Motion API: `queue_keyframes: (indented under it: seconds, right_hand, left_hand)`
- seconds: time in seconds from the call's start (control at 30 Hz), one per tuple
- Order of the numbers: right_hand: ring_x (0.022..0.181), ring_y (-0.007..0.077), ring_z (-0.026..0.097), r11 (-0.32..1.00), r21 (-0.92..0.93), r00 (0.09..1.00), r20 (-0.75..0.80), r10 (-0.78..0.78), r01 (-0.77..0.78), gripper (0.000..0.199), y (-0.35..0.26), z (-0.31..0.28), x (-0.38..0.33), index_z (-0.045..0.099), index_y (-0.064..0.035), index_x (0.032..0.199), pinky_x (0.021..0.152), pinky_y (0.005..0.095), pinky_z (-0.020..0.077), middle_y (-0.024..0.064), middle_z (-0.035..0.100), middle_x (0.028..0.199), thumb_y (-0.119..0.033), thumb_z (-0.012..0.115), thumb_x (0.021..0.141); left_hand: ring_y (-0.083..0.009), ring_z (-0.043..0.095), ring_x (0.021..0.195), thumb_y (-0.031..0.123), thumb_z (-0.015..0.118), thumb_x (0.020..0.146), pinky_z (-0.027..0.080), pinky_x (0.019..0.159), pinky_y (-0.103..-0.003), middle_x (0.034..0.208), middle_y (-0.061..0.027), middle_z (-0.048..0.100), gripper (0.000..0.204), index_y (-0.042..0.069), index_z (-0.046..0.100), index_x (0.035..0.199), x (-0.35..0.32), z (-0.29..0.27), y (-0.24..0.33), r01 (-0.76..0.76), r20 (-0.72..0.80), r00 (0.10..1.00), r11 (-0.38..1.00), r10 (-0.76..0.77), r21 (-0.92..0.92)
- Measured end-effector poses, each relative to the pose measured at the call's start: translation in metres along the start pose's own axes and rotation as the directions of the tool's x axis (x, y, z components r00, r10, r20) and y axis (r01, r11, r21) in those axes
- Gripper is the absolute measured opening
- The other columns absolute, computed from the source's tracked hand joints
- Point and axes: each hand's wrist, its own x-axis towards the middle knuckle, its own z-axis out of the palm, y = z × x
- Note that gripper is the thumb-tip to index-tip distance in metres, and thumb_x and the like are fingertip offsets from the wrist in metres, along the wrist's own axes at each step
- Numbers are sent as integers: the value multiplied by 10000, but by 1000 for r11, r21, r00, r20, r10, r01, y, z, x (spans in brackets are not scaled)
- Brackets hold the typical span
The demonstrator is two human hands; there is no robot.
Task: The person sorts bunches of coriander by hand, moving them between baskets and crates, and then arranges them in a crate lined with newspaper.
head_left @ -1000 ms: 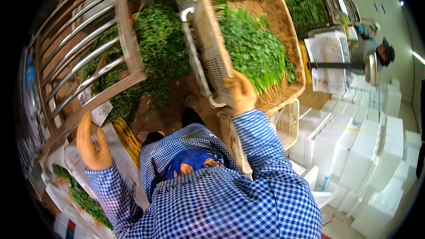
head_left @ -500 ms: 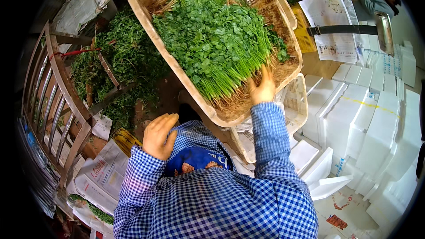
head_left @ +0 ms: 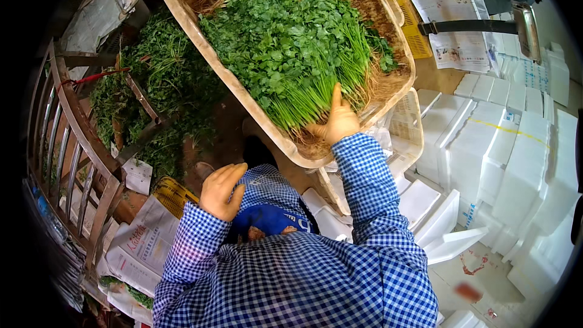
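Note:
A cream plastic crate [head_left: 214, 68] with slotted ends and brown stains stands in front of me. Inside lies a thick layer of cilantro [head_left: 285, 48], leaves toward the middle, stems and pale roots toward the near and right side. My right hand [head_left: 337, 123] is at the crate's near right part, touching the stem and root ends, with thumb and forefinger spread apart; its other fingers are partly hidden. Above my lap my left hand [head_left: 222, 192] is in the air, thumb away from the straight fingers, holding nothing.
Loose greens [head_left: 161, 73] are heaped at the left beside a metal-railed frame [head_left: 82, 127]. Newspaper [head_left: 143, 237] and a yellow basket [head_left: 173, 195] sit at lower left. White foam boxes [head_left: 473, 136] are stacked at right. Another cream crate [head_left: 405, 124] stands beside the front one.
My right hand has shifted left and nearer along the root ends. My left hand stays raised over my lap. The whole view has shifted slightly.

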Motion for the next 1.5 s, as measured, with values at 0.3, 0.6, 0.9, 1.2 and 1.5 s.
queue_keyframes:
  seconds: [0.3, 0.6, 0.9, 1.2, 1.5]
  right_hand:
    - [999, 258, 668, 943, -236, 969, -134, 207, -234, 1189, -28, 36, 38, -50, 9, 1579, 808, 370, 580, 252, 516, 1319, -286, 806, 810]
    - [991, 330, 706, 979, 173, 989, -87, 123, -107, 1131, -9, -19, 10, 125, -119, 1600, 875, 405, 580, 205, 685, 1183, -190, 853, 738]
    - [963, 349, 713, 984, 160, 993, -99, -68, 83, 962, -5, -94, 13, 262, -39, 1551, 865, 401, 576, 229, 714, 1089, -233, 776, 762]
    - [1043, 354, 690, 918, 350, 980, -134, -147, 186, 1132, 36, -38, 30, 217, -59, 1570, 921, 388, 550, 232, 677, 1208, -293, 887, 688]
    - [924, 342, 715, 893, 416, 983, -137, -124, 171, 993, 28, -91, 27, 337, -71, 1525, 843, 386, 570, 229, 703, 1120, -256, 845, 692]
  left_hand:
    - [-417, 611, 1159, 27, 653, 840, 489, 1008, -479, 1229, -254, 645, 455, -54, 588, 1283, -1, 3, -8, 2, 10, 1000, 1000, -2, -23]
    - [-402, 632, 1136, 42, 659, 860, 495, 996, -467, 1225, -238, 659, 446, -34, 595, 1295, -9, -17, -4, 107, -12, 994, 991, -108, -79]
    - [-359, 535, 1310, 36, 554, 983, 451, 1105, -459, 1435, -255, 508, 528, -47, 382, 1475, 78, 9, 45, 587, 582, 809, 157, -79, -794]
    - [-280, 575, 1256, 22, 531, 988, 489, 1050, -394, 1411, -240, 536, 505, -14, 399, 1474, 110, 50, 48, 679, 669, 731, 43, -131, -733]
    - [-384, 516, 1308, 360, 686, 931, 422, 1114, -488, 1431, -297, 473, 783, -67, 338, 1487, 135, 48, 43, 656, 649, 746, -3, -147, -755]
